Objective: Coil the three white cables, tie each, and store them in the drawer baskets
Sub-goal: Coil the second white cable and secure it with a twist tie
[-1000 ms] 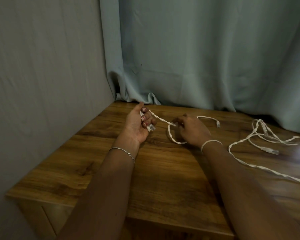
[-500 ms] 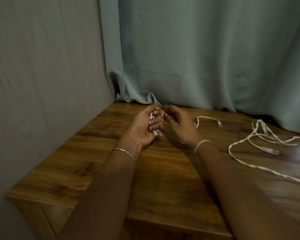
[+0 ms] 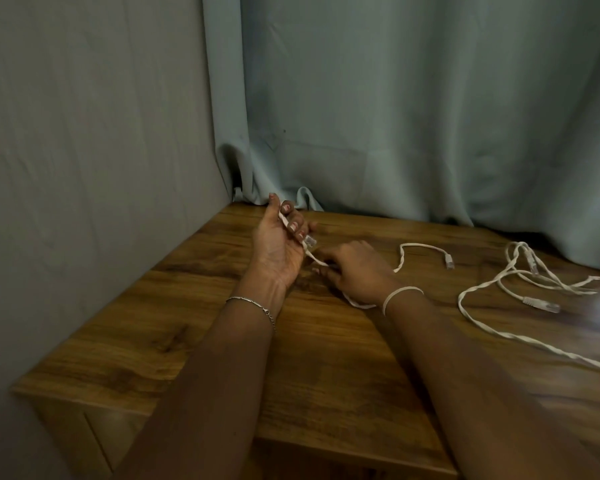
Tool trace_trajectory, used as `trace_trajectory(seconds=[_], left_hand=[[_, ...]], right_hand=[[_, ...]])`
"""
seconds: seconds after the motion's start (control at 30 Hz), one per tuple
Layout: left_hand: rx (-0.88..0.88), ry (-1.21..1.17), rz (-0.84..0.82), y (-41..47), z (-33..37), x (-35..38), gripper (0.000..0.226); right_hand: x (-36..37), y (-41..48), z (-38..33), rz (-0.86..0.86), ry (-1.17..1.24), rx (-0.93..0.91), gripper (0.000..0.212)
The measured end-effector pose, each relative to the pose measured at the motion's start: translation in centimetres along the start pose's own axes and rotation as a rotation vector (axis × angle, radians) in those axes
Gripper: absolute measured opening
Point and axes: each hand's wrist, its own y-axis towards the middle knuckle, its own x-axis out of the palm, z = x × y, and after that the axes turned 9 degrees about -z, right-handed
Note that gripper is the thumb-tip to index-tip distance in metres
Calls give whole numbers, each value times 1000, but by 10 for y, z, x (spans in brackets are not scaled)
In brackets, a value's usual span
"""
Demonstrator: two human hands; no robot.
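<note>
Since half a sec ago the white cable (image 3: 316, 259) is stretching out above the table's (image 3: 326, 358) far-left corner. My right hand (image 3: 355, 271) is pulling away, pinching it, while my left hand (image 3: 278, 244) is gripping its plug end. More loose cables (image 3: 539, 303) are lying on the table's right side.

Domestic room: pale curtain (image 3: 430, 116), wooden cabinet (image 3: 326, 375), plain wall (image 3: 84, 133).

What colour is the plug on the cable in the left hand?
A clear plastic plug on the thin white cable; head view shows it best.
</note>
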Motion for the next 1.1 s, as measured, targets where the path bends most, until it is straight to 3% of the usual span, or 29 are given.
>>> trace_trajectory(seconds=[0.2, 0.4, 0.47, 0.57, 0.63, 0.8, 1.1], left_hand=[[25, 157, 105, 4, -2, -7, 44], [-8, 507, 155, 6, -11, -5, 38], [-2, 739, 158, 6, -13, -6, 38], [80, 1344, 133, 5, -19, -10, 38], [37, 1478, 76, 3, -22, -10, 38], [-342, 1270, -104, -1, -27, -10, 42], [-687, 863, -346, -13, -19, 2, 62]], right_hand=[[-15, -4, -19, -36, -189, -77, 20], [-20, -6, -18, 9, -283, -58, 18], [-25, -6, -17, 47, -304, -68, 15], [-34, -8, -16, 151, -267, -90, 16], [-39, -10, -15, 235, -255, -93, 17], [-42, -11, -2, 235, -246, -54, 14], [-22, -11, 25, 231, -183, 52, 20]])
